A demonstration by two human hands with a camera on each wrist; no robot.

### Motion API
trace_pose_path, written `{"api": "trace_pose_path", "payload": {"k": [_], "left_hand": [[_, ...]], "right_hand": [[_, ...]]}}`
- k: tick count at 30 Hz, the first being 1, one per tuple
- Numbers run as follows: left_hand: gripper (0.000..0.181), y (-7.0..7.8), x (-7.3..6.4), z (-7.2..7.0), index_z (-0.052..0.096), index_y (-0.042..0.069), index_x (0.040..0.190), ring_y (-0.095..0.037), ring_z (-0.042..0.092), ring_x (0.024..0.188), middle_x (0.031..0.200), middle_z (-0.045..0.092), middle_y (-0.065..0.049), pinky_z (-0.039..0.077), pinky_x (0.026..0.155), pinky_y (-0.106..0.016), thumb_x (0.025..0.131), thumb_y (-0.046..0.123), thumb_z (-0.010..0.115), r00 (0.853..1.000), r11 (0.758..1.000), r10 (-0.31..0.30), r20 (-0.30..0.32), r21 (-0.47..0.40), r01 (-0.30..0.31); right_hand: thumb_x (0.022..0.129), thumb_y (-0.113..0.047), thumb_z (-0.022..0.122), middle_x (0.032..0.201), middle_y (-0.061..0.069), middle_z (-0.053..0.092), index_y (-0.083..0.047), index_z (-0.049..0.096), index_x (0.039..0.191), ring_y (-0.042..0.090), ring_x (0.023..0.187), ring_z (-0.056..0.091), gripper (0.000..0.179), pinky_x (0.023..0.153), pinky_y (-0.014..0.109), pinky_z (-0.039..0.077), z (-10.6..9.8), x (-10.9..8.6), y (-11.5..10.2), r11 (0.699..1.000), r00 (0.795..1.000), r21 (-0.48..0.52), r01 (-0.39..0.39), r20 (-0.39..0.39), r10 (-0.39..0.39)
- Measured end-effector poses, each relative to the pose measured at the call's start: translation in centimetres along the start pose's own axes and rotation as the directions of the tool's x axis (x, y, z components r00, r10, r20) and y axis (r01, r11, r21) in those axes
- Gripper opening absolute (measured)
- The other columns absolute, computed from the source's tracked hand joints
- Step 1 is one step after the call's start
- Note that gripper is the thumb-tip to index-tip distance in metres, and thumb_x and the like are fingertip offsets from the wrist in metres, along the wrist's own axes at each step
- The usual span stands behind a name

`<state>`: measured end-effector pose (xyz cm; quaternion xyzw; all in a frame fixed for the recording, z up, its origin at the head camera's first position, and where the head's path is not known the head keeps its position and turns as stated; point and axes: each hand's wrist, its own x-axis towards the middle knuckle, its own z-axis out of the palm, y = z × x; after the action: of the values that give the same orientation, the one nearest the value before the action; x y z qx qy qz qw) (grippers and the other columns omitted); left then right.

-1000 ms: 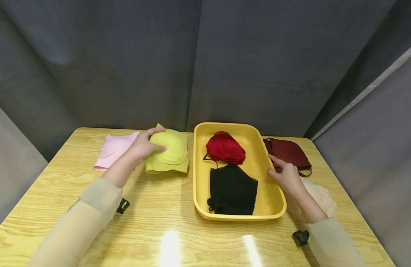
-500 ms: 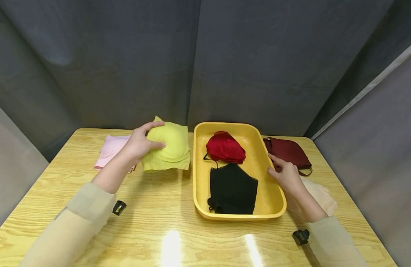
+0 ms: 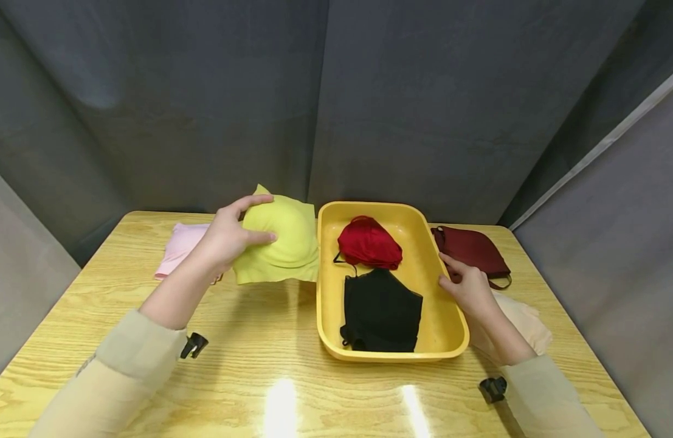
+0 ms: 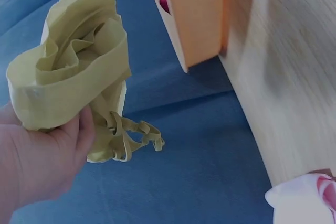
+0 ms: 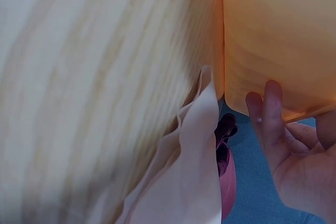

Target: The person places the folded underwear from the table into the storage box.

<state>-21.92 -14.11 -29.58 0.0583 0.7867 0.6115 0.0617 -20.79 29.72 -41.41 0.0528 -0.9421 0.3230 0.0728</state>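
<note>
My left hand [image 3: 229, 234] grips a folded yellow bra [image 3: 284, 234], thumb on its near face. In the left wrist view the bra [image 4: 79, 72] is up off the table, its thin straps dangling below the fingers. Its right edge meets the left rim of the yellow bin [image 3: 391, 357] in the head view. My right hand [image 3: 470, 289] holds the bin's right rim, thumb inside; the right wrist view shows fingers [image 5: 273, 114] against the outer wall. Inside the bin lie a red bra [image 3: 369, 242] at the back and a black bra [image 3: 382, 313] in front.
A pink bra [image 3: 182, 243] lies on the wooden table [image 3: 248, 353] at the left, partly behind my left arm. Right of the bin are a maroon bra [image 3: 473, 252] and a pale beige garment [image 3: 522, 319] under my right forearm. A grey curtain [image 3: 232, 103] hangs behind.
My left hand has lifted the yellow bra off the table and carried it slightly right, up to the bin's left rim. The right hand and the bin have stayed put.
</note>
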Motion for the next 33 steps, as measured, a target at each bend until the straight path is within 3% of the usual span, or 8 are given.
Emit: {"api": "trace_pose_path", "payload": {"k": [6,19,25,33], "left_hand": [[0.072,1.2,-1.2,0.7,0.047,0.020,0.138,-0.022,0.055,0.104,0.129,0.049,-0.011,0.054,0.075,-0.024,0.076,-0.003,0.074,1.000,0.999,0.004,-0.007,-0.040,-0.004],[0.071,2.7,-3.1,3.7,0.051,0.017,0.135,-0.023,0.055,0.101,0.126,0.050,-0.009,0.055,0.075,-0.028,0.073,-0.009,0.073,0.995,0.983,0.099,-0.024,-0.153,-0.101],[0.070,2.9,-3.6,5.2,0.052,0.019,0.133,-0.024,0.057,0.100,0.122,0.052,-0.011,0.055,0.077,-0.030,0.073,-0.009,0.073,0.993,0.974,0.121,-0.009,-0.193,-0.121],[0.068,2.7,-3.6,7.3,0.053,0.021,0.132,-0.025,0.058,0.100,0.123,0.052,-0.010,0.055,0.080,-0.032,0.073,-0.008,0.073,0.994,0.969,0.110,0.028,-0.225,-0.101]], "right_hand": [[0.089,-0.008,0.059,0.104,0.023,0.066,-0.003,0.047,0.138,0.027,0.081,0.065,0.051,0.065,0.027,0.055,0.0,0.0,-0.2,1.000,1.000,0.002,-0.006,0.005,0.006],[0.089,-0.007,0.059,0.103,0.023,0.065,-0.002,0.047,0.138,0.028,0.082,0.064,0.051,0.066,0.029,0.056,-0.2,0.0,-0.2,1.000,1.000,0.008,-0.008,0.001,0.008],[0.089,-0.008,0.059,0.103,0.023,0.065,-0.003,0.047,0.138,0.027,0.082,0.064,0.051,0.067,0.029,0.056,-0.1,0.0,-0.1,1.000,1.000,0.006,-0.015,0.000,0.015],[0.089,-0.009,0.058,0.105,0.024,0.065,-0.004,0.046,0.138,0.028,0.083,0.064,0.051,0.069,0.032,0.057,-0.1,0.0,-0.1,1.000,1.000,0.008,-0.027,0.002,0.027]]}}
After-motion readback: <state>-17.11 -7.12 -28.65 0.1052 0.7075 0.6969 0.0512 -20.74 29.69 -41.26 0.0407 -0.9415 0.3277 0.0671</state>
